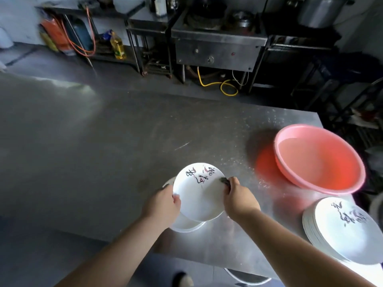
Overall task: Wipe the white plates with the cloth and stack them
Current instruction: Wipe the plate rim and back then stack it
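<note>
A white plate (199,193) with black and red brush writing is tilted up over the near edge of the steel table (128,146). My left hand (163,204) grips its left rim. My right hand (238,197) presses a small dark cloth (224,180) against the plate's right rim. Under the held plate lies a low stack of white plates (186,225). A taller stack of the same plates (342,228) stands at the table's near right corner.
A pink plastic basin (319,158) holding water sits at the right of the table, behind the tall stack. Beyond the table stand a steel stove unit (217,48), shelving with an oil bottle (118,46), and a yellow hose (226,88) on the floor.
</note>
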Demonstrator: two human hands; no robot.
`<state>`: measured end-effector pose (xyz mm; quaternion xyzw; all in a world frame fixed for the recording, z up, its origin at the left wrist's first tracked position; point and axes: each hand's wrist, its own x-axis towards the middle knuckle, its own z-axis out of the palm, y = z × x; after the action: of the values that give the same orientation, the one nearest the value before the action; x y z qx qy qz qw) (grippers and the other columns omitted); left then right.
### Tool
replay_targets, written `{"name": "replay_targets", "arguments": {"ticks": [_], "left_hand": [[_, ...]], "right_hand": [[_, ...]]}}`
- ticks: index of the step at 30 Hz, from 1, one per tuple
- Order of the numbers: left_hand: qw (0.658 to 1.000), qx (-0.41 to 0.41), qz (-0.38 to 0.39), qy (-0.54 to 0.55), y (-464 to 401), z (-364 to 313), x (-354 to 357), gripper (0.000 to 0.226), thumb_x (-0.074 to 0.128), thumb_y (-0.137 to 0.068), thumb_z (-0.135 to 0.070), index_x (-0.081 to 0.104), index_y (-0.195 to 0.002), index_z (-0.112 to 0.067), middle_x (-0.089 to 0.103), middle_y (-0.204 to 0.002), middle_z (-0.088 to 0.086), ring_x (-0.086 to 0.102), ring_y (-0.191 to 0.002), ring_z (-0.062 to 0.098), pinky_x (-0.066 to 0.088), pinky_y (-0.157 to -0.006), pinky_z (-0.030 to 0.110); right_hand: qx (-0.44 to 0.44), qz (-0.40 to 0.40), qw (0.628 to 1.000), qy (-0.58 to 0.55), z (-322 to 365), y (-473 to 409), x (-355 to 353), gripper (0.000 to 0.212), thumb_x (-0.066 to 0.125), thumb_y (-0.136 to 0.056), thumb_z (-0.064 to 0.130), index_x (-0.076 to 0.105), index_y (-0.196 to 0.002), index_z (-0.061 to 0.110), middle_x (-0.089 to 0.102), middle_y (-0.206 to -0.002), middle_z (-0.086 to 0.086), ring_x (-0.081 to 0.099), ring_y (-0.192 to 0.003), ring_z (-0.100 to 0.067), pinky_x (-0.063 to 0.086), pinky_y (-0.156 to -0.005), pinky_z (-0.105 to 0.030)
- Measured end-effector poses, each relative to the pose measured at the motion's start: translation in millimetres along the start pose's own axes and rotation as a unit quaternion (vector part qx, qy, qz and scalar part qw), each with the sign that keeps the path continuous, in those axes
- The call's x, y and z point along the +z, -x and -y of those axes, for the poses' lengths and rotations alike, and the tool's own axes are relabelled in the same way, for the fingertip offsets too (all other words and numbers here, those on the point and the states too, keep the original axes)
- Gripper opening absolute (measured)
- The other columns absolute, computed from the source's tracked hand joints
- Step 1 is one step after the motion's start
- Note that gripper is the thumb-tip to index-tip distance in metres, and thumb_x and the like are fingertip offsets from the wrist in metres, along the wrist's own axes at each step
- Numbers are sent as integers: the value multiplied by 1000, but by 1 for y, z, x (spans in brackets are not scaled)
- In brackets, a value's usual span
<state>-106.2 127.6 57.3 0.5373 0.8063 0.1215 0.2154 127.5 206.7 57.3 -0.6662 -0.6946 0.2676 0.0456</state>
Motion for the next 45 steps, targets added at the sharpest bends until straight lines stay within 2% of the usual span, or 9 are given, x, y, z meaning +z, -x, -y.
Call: {"name": "replay_targets", "arguments": {"ticks": [4, 9, 19, 28, 30, 33, 38, 42, 45], "left_hand": [[999, 22, 22, 17, 7, -44, 21, 28, 49, -102, -35, 36, -81, -24, 57, -78, -6, 56, -76, 25, 44, -62, 37], [992, 58, 68, 86, 33, -97, 59, 17, 52, -103, -33, 41, -92, -25, 63, -82, -4, 61, -74, 22, 47, -57, 36], [989, 12, 131, 75, 65, -115, 150, 13, 54, -103, -18, 52, -110, -8, 69, -103, 14, 63, -95, 38, 51, -77, 44], [993, 23, 94, 72, 65, -89, 174, 16, 62, -100, -25, 59, -112, -15, 70, -91, 1, 65, -92, 32, 50, -73, 41], [994, 61, 78, 44, 66, -83, 175, 27, 65, -99, -30, 60, -122, -17, 72, -100, 0, 67, -96, 30, 46, -72, 37], [985, 165, 4, -42, 69, -69, 181, 64, 71, -92, -35, 52, -145, -6, 66, -123, 16, 60, -112, 37, 48, -95, 46], [955, 272, 15, -118, 61, -56, 194, 92, 50, -93, -56, 25, -164, -4, 32, -167, 17, 33, -153, 35, 29, -125, 50], [943, 305, 18, -132, 55, -55, 199, 91, 48, -94, -55, 22, -166, -6, 16, -175, 10, 17, -161, 24, 21, -129, 50], [941, 313, -11, -126, 55, -54, 201, 93, 48, -94, -60, 28, -163, -2, 21, -173, 12, 21, -160, 24, 25, -127, 51]], "right_hand": [[32, -19, 999, -33, -44, 14, -31, 16, 30, -104, 40, 44, -111, 34, 70, -70, -2, 68, -64, -26, 59, -63, -40], [98, -13, 994, -42, -108, 38, -50, 19, 28, -108, 41, 44, -111, 32, 70, -57, -3, 70, -58, -23, 60, -62, -41], [161, 35, 986, 10, -185, 60, -15, 24, 28, -104, 37, 48, -108, 24, 69, -52, 4, 67, -59, -17, 51, -63, -34], [71, 4, 997, 31, -202, 65, 0, 31, 34, -107, 40, 56, -124, 26, 73, -102, -9, 67, -90, -37, 48, -69, -39], [25, -47, 998, 39, -199, 67, -3, 34, 37, -105, 37, 54, -135, 35, 70, -117, -4, 67, -98, -35, 51, -71, -38], [-80, -80, 989, 91, -185, 63, -1, 54, 45, -100, 29, 45, -153, 32, 65, -136, -1, 65, -108, -37, 53, -85, -40], [-174, 93, 967, 159, -163, 49, 38, 71, 42, -102, 19, 18, -168, 26, 14, -176, 1, 9, -162, -25, 12, -131, -39], [-204, 102, 960, 161, -170, 53, 61, 71, 43, -102, 34, 22, -167, 15, 5, -176, -8, -4, -162, -32, 6, -131, -49], [-207, 80, 962, 156, -169, 47, 60, 85, 21, -99, 62, 17, -166, 11, 0, -175, -11, -7, -162, -31, 1, -131, -48]]}}
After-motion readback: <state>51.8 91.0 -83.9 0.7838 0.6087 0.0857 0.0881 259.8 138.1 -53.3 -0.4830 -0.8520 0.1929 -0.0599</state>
